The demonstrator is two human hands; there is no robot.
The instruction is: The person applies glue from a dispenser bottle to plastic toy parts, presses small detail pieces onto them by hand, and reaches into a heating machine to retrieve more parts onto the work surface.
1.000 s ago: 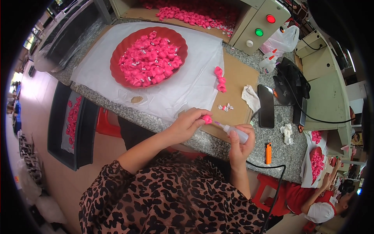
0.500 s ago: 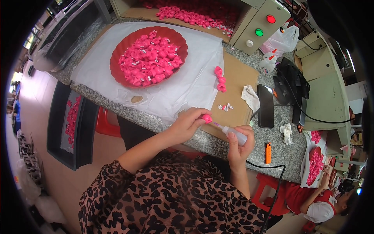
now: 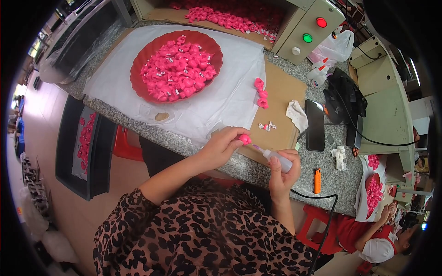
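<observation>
Between the fingertips of my left hand (image 3: 223, 145) is a small pink figure (image 3: 245, 139), held above the front edge of the bench. My right hand (image 3: 282, 173) is closed round a translucent squeeze bottle (image 3: 280, 162). The bottle's thin tip points left and meets or nearly meets the pink figure; I cannot tell whether they touch. Just beyond my hands, a few small white pieces (image 3: 267, 126) lie on the brown cardboard (image 3: 282, 87). Farther off, a short row of pink figures (image 3: 261, 93) rests by the edge of the white paper (image 3: 230, 99).
A scalloped red bowl (image 3: 136, 83) heaped with pink figures stands on the paper. Rightward lie a white cloth (image 3: 297, 116), a phone (image 3: 314, 125) and an orange lighter (image 3: 317, 181). A control box (image 3: 309, 27) stands at the back. A co-worker (image 3: 375, 239) sits at the right.
My hands and the bottle stay almost in place, with the tip still at the pink figure. At the right, the co-worker's hands have shifted slightly.
</observation>
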